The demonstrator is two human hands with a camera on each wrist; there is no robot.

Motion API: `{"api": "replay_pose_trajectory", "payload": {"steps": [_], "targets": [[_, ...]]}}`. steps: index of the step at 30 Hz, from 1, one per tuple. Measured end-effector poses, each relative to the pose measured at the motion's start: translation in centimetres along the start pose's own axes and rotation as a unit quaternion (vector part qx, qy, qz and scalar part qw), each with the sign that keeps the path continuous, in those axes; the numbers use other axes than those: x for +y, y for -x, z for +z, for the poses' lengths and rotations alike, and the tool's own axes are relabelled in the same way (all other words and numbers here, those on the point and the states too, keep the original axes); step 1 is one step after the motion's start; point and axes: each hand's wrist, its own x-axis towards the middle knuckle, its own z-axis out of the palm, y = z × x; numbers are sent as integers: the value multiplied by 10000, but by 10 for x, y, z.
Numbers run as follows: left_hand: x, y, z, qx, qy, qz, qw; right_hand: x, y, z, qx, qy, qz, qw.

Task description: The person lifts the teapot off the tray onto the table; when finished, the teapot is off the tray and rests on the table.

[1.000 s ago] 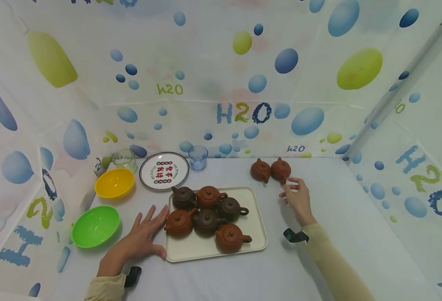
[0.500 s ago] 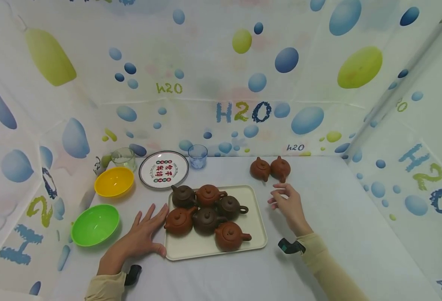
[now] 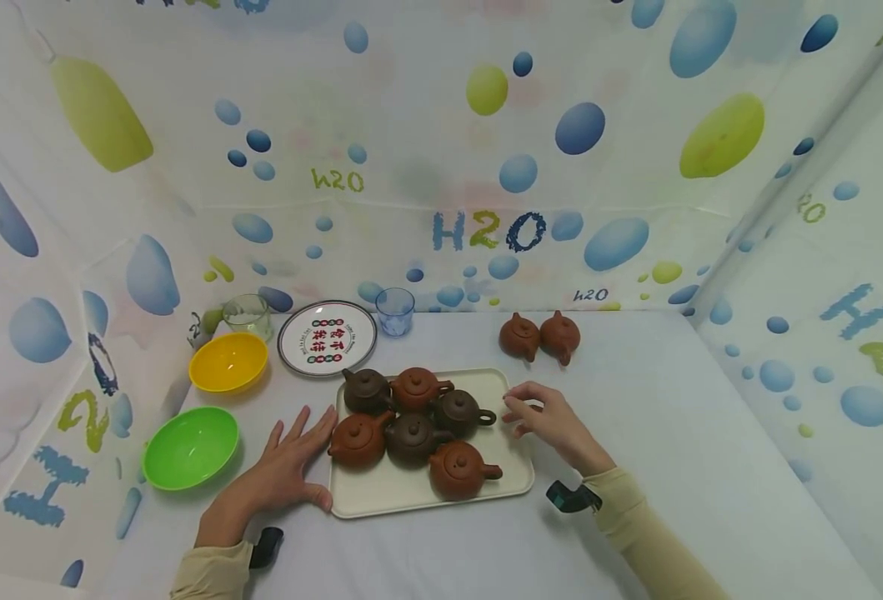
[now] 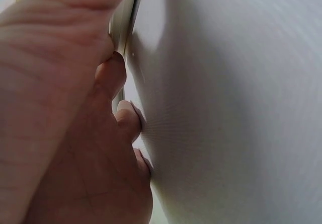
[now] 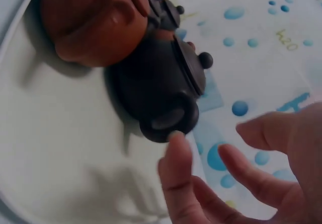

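Bowls, green (image 3: 190, 447) and yellow (image 3: 228, 362), sit far left; my left hand (image 3: 279, 477) lies flat, fingers spread, bracing the tray (image 3: 411, 497) edge; my right hand (image 3: 549, 419), loosely open and empty, nears the dark teapot (image 3: 462, 412) handle at the tray's right side.
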Motion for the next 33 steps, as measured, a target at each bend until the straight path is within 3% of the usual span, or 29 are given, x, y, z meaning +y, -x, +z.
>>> {"api": "replay_pose_trajectory", "payload": {"steps": [3,6,13,19,26,33], "targets": [[3,1,-1,3,-19,26,10000,1,0,6,-530,81,-275,9982],[8,3,-3,-13,-67,-9,10000,2,-4,12,-758,210,-467,9958],[18,3,-4,-100,-276,-89,9995,4,-7,22,-630,560,-323,9959],[7,4,-1,108,-60,80,9999,5,-8,26,-501,516,-355,9968],[-10,-1,7,207,-43,104,9997,10,-8,31,-365,130,-91,9992],[-13,-2,7,178,-15,116,9998,13,-5,27,-275,-302,3,9992]]}}
